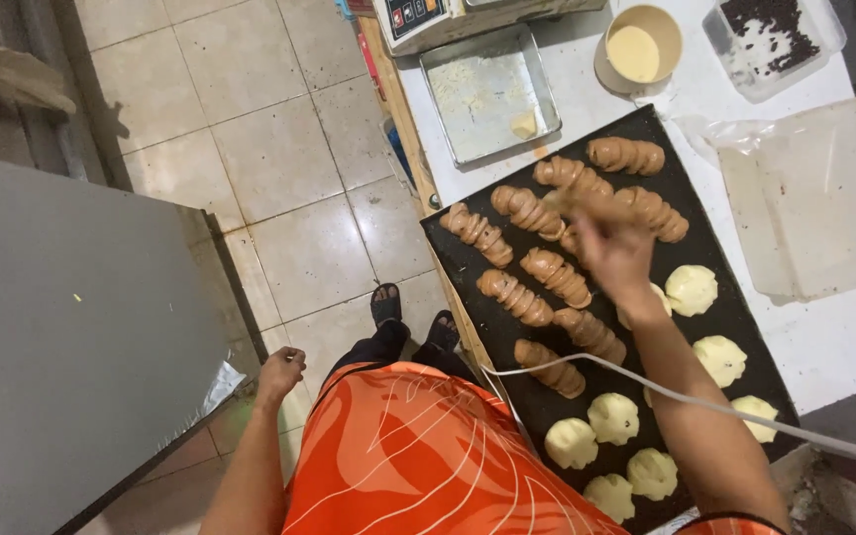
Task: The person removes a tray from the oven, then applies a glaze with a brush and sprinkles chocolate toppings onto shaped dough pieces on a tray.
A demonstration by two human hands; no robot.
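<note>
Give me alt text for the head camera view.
A person's right hand hovers, blurred, over a black baking tray of brown twisted rolls and pale round buns; their left hand hangs at their side above a tiled floor.

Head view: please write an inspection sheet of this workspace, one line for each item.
Surface: white worktop, floury.
Job's things: black tray with twisted rolls and pale buns.
Clutter: metal pan, cup of cream, tub of dark bits, plastic sheet.
Hands: right hand over the rolls, blurred; left hand hangs, loosely curled, holding nothing.
Cables: white cable across the tray.
Surroundings: tiled floor, grey panel.
</note>
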